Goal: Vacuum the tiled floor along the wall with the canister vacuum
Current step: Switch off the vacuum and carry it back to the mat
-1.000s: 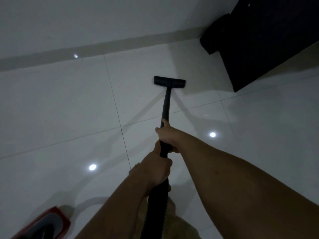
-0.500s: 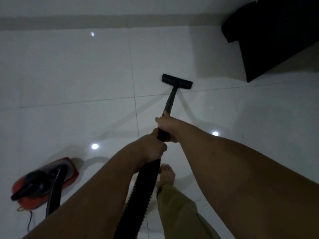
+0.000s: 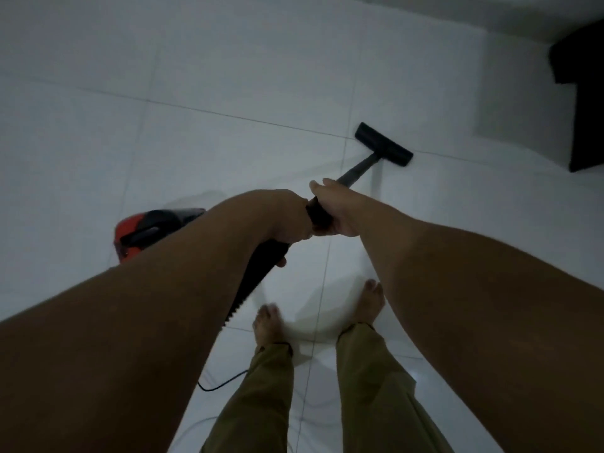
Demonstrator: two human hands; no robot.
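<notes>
A black vacuum wand (image 3: 358, 170) runs from my hands to a flat black floor head (image 3: 383, 148), which rests on the white tiled floor (image 3: 202, 152) at a tile joint. My right hand (image 3: 330, 207) grips the wand higher up. Just behind it, my left hand (image 3: 287, 220) holds the ribbed black hose (image 3: 253, 276). The red and black canister (image 3: 148, 233) sits on the floor to my left, partly hidden by my left forearm.
A dark piece of furniture (image 3: 585, 103) stands at the far right near the wall. A thin black power cord (image 3: 222, 382) lies on the tiles by my bare feet (image 3: 269, 325). Open tiles stretch to the left and ahead.
The view has swung left and down. The floor head has pulled back from the wall and sits to the right. The canister is closer and both feet show.
</notes>
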